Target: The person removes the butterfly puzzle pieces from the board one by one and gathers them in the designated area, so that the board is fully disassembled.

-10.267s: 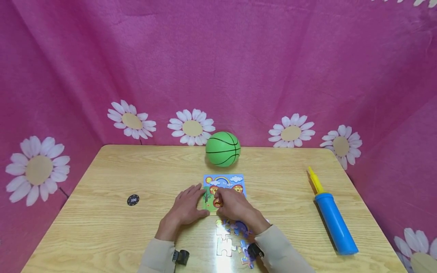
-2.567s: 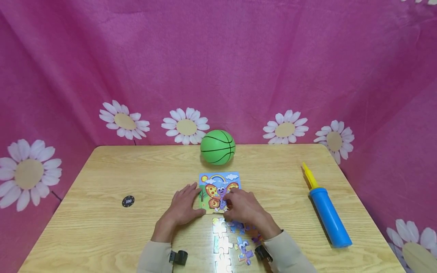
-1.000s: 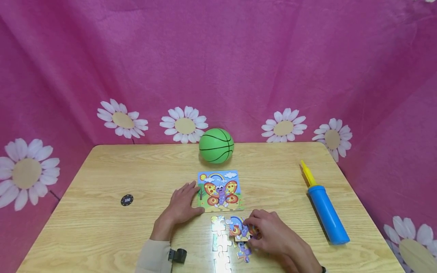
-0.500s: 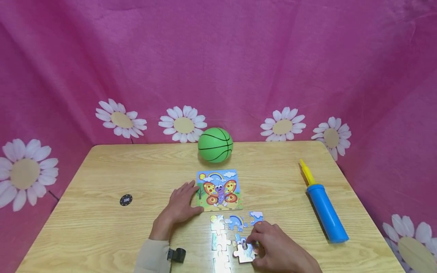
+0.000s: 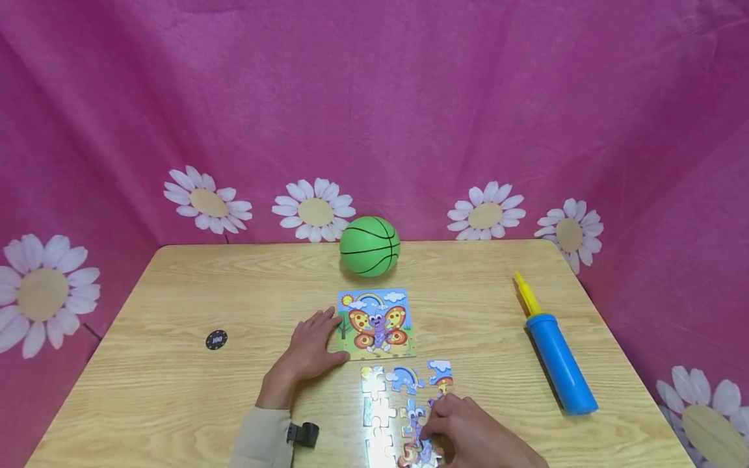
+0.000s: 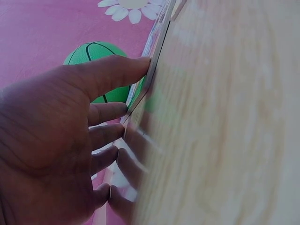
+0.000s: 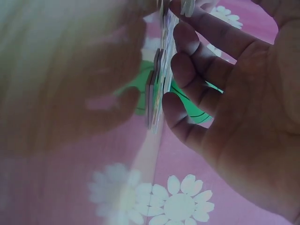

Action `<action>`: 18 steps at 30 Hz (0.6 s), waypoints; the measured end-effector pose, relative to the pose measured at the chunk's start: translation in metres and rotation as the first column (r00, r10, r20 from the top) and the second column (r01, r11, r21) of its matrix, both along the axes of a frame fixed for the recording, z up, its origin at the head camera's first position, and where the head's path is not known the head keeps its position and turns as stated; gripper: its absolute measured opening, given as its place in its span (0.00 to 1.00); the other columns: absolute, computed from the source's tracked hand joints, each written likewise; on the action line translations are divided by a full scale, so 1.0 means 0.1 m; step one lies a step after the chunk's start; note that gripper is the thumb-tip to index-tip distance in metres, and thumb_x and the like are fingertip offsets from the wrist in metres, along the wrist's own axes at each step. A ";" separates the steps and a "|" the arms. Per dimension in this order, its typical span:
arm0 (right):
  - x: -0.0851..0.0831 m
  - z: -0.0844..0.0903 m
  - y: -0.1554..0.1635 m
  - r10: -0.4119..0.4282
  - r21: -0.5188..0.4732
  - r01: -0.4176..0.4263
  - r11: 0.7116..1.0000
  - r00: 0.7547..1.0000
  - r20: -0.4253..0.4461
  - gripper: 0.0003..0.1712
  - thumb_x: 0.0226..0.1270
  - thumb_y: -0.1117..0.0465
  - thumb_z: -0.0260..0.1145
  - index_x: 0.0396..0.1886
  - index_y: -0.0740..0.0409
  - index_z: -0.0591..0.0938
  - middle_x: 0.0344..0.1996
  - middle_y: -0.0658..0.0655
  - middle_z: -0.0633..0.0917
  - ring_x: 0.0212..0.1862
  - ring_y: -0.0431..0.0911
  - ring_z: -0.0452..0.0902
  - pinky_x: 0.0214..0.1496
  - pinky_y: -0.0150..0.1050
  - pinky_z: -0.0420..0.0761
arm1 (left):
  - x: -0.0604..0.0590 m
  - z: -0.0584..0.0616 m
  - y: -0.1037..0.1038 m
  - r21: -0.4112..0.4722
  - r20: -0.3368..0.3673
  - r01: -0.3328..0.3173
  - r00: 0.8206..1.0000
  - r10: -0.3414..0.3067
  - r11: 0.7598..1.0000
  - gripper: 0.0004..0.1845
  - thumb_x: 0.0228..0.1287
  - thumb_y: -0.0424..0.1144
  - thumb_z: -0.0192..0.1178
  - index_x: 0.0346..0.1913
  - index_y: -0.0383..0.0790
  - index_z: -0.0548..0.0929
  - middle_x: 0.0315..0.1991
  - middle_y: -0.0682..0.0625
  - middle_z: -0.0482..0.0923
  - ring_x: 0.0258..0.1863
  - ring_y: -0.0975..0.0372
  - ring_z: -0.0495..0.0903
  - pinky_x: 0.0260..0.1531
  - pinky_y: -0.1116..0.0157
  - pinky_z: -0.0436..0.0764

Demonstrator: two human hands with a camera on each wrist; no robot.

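A butterfly puzzle (image 5: 377, 325), its picture whole, lies mid-table. My left hand (image 5: 310, 351) rests at its left side with fingers spread. In the left wrist view, the left thumb (image 6: 112, 72) touches the puzzle's edge. Nearer me lie loose puzzle pieces: a sun piece (image 5: 374, 379), a rainbow piece (image 5: 405, 379), a cloud piece (image 5: 440, 372) and a butterfly-face piece (image 5: 413, 416). My right hand (image 5: 476, 437) pinches a lower-butterfly puzzle piece (image 5: 424, 455) just below the face piece. In the right wrist view, only a piece's edge (image 7: 188, 7) shows at the fingertips.
Behind the puzzle sits a green ball (image 5: 370, 247). A blue hand pump (image 5: 562, 364) with a yellow nozzle lies on the right. A black round chip (image 5: 216, 339) marked 100 lies on the left. Pink flowered cloth (image 5: 374, 117) surrounds the wooden table (image 5: 234, 279).
My right hand has left the puzzle and come down to the loose pieces. It has carried a lower-butterfly piece down below the face piece. My left hand has stayed beside the puzzle.
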State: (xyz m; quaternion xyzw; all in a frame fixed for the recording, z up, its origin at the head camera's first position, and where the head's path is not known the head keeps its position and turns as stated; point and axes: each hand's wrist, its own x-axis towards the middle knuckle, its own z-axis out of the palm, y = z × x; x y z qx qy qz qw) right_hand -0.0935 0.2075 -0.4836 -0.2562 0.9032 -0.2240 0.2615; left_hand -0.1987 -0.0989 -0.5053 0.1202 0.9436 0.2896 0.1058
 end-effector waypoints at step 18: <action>0.03 0.01 -0.03 0.027 0.053 -0.023 0.998 0.997 -0.067 0.33 0.45 0.23 0.65 0.47 0.33 0.84 0.42 0.36 0.81 0.43 0.33 0.70 0.45 0.38 0.72 | -0.01 -0.01 0.00 -0.005 0.013 -0.014 1.000 0.015 1.000 0.41 0.55 0.51 0.68 0.70 0.43 0.67 0.76 0.46 0.55 0.77 0.48 0.49 0.75 0.43 0.46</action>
